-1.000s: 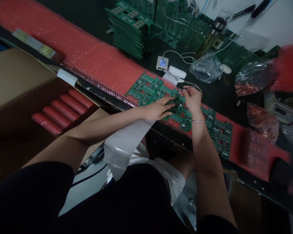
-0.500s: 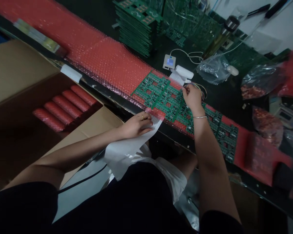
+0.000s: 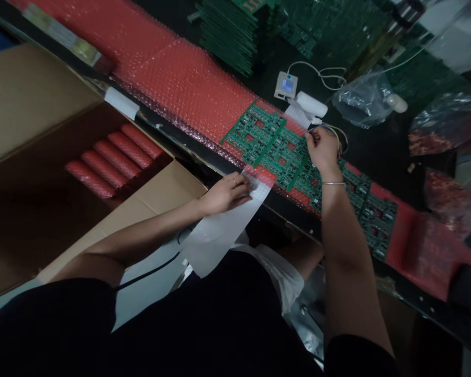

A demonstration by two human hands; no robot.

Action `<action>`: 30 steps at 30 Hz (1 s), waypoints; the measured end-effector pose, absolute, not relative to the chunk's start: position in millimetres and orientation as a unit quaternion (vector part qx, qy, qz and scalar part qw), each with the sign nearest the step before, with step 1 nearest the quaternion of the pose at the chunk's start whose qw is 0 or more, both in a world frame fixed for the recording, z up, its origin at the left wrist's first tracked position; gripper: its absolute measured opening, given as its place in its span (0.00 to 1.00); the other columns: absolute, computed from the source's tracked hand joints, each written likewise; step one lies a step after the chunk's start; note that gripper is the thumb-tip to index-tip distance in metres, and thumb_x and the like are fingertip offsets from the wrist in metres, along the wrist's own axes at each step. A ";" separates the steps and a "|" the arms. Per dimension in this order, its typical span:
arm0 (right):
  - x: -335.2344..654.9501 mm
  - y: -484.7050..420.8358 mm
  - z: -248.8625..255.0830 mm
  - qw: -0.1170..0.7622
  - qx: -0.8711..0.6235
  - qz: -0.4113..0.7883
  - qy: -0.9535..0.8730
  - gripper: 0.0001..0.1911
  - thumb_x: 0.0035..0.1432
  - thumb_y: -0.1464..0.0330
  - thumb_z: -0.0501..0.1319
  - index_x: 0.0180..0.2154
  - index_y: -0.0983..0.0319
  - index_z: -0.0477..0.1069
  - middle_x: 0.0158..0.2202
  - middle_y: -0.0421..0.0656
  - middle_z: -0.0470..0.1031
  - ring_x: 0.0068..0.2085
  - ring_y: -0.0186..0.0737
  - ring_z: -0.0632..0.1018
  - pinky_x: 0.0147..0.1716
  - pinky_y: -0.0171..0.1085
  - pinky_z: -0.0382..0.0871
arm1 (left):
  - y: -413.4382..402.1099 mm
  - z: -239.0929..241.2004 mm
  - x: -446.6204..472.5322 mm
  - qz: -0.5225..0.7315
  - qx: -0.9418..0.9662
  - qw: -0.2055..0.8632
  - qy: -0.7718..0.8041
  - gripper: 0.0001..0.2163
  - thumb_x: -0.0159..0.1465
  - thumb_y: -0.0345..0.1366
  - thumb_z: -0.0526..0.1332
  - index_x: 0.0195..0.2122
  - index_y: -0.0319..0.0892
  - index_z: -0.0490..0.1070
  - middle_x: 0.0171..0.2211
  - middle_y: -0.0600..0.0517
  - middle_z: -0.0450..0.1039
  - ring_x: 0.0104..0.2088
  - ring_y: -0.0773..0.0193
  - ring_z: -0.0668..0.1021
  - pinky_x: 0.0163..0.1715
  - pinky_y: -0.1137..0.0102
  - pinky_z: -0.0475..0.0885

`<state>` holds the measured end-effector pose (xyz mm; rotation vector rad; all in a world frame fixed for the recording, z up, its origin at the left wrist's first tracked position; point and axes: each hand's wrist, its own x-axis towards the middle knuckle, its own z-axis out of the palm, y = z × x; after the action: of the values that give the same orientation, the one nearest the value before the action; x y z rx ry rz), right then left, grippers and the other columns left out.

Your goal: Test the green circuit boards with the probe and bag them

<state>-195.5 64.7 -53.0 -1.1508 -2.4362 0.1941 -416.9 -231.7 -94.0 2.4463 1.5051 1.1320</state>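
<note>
At the bench's front edge, my left hand (image 3: 230,192) is closed on a thin white sheet (image 3: 226,230). The sheet hangs down toward my lap, and its top end lies over the red bubble wrap (image 3: 168,78). Farther right, the fingers of my right hand (image 3: 322,149) are pinched together just above a row of green circuit boards (image 3: 255,131). Whether something small sits in that pinch cannot be made out. These boards lie flat on the wrap, partly hidden by my right hand and forearm.
An open cardboard box (image 3: 31,99) to the left holds several red bubble-wrap rolls (image 3: 113,162). Behind the boards are a small white device (image 3: 286,85), a paper roll (image 3: 311,104), and a tall stack of boards (image 3: 230,39). Clear plastic bags (image 3: 363,99) lie at the right.
The whole view has shifted, so things appear farther right and a little higher. The white sheet now hangs flatter and less curled. Both hands keep nearly the same places over the bench.
</note>
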 end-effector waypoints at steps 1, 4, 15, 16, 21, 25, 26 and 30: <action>-195.3 64.8 -55.0 0.230 -0.415 0.076 -0.877 0.12 0.75 0.60 0.57 0.39 0.58 0.71 0.39 0.49 0.80 0.44 0.51 0.80 0.51 0.52 0.75 | -231.5 -94.4 -415.9 0.371 0.792 0.026 0.485 0.10 0.76 0.40 0.60 0.50 0.40 0.77 0.45 0.41 0.78 0.46 0.56 0.80 0.44 0.61 0.80; -194.5 65.0 -61.3 0.254 -0.416 0.085 -0.869 0.12 0.75 0.59 0.57 0.40 0.58 0.71 0.38 0.48 0.79 0.44 0.50 0.80 0.51 0.53 0.75 | -229.8 -95.0 -411.8 0.377 0.798 0.015 0.469 0.10 0.76 0.41 0.62 0.51 0.41 0.77 0.44 0.43 0.79 0.44 0.57 0.80 0.43 0.62 0.79; -192.9 64.0 -67.6 0.280 -0.409 0.087 -0.864 0.15 0.76 0.56 0.55 0.41 0.58 0.72 0.38 0.48 0.78 0.44 0.50 0.78 0.52 0.54 0.75 | -220.4 -92.0 -405.2 0.423 0.796 0.030 0.432 0.09 0.76 0.37 0.61 0.51 0.41 0.78 0.43 0.43 0.79 0.45 0.58 0.81 0.44 0.65 0.80; -193.2 63.3 -67.1 0.279 -0.409 0.087 -0.864 0.15 0.76 0.56 0.55 0.41 0.58 0.72 0.38 0.48 0.78 0.44 0.50 0.78 0.52 0.54 0.75 | -221.2 -91.8 -406.5 0.420 0.795 0.043 0.436 0.09 0.76 0.37 0.61 0.51 0.41 0.79 0.44 0.43 0.79 0.46 0.58 0.81 0.45 0.64 0.80; -194.1 61.4 -66.1 0.281 -0.407 0.073 -0.866 0.18 0.77 0.53 0.53 0.41 0.58 0.72 0.37 0.48 0.78 0.42 0.51 0.78 0.50 0.54 0.75 | -223.1 -95.4 -410.5 0.388 0.788 0.107 0.467 0.10 0.76 0.38 0.60 0.48 0.45 0.81 0.44 0.43 0.80 0.46 0.57 0.82 0.45 0.63 0.80; -194.5 61.1 -67.0 0.282 -0.406 0.064 -0.867 0.19 0.77 0.53 0.52 0.41 0.58 0.72 0.37 0.49 0.78 0.43 0.51 0.78 0.49 0.53 0.75 | -224.4 -99.3 -406.7 0.403 0.777 0.102 0.472 0.10 0.76 0.38 0.60 0.45 0.43 0.81 0.43 0.43 0.80 0.46 0.57 0.82 0.45 0.62 0.80; -194.7 61.0 -67.0 0.281 -0.408 0.065 -0.866 0.19 0.77 0.53 0.52 0.41 0.58 0.72 0.37 0.49 0.78 0.43 0.51 0.78 0.49 0.53 0.75 | -225.2 -97.8 -405.6 0.405 0.777 0.097 0.473 0.10 0.77 0.38 0.59 0.44 0.42 0.80 0.43 0.42 0.80 0.46 0.57 0.82 0.45 0.62 0.80; -196.0 60.0 -66.0 0.277 -0.419 0.075 -0.862 0.17 0.76 0.55 0.53 0.40 0.58 0.71 0.38 0.49 0.78 0.44 0.51 0.78 0.51 0.54 0.75 | -222.2 -71.0 -408.3 0.382 0.796 0.126 0.451 0.11 0.77 0.36 0.58 0.42 0.41 0.79 0.43 0.42 0.81 0.45 0.57 0.82 0.48 0.61 0.80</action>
<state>-196.0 60.0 -66.0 -1.1241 -2.3148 0.2005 -408.3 -222.2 -71.0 2.3189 1.3139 1.1134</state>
